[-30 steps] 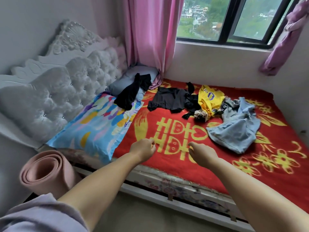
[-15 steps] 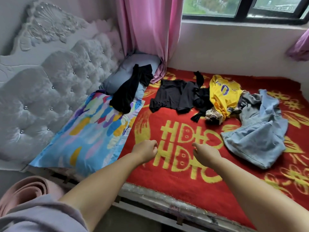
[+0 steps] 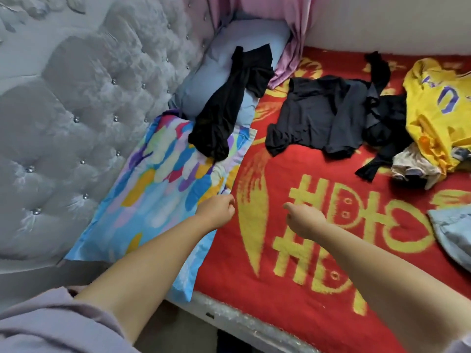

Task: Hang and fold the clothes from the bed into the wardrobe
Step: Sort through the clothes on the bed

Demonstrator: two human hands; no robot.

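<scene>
Now, entry for the moment, read off my head feed:

Left hand: left hand (image 3: 218,209), centre of frame, over the seam where pillow meets blanket; fingers loosely curled, nothing in them.

Right hand: right hand (image 3: 303,218), just right of centre above the blanket; fingers curled under, thumb out toward the left hand, holding nothing.

Change since a second ago: view has dropped and closed in; the window has gone out of the top of the frame, the rolled pink mat out of the lower left. Both arms have stayed outstretched and empty throughout. I read this as approach only, no pick yet.

Nearest garment: long black sheer garment (image 3: 229,105), upper centre, draped from the pale blue-grey pillow (image 3: 219,59) down onto the multicoloured patterned pillow (image 3: 158,189).

Second garment: dark grey crumpled shirt (image 3: 318,118), upper centre-right, flat on the red blanket with yellow characters (image 3: 280,289).

Further garments: thin black tangled piece (image 3: 387,115) to the shirt's right; yellow jersey with purple numerals (image 3: 438,115) at the right edge; light blue denim garment (image 3: 453,230) at the lower right, partly cut off.

Surroundings: grey tufted headboard (image 3: 76,123) at the left; pink curtain (image 3: 293,34) at the top centre.

Wardrobe: not in view.

Task standing: by my judgement barely begun; every garment lies on the bed, nothing hung or folded.
</scene>
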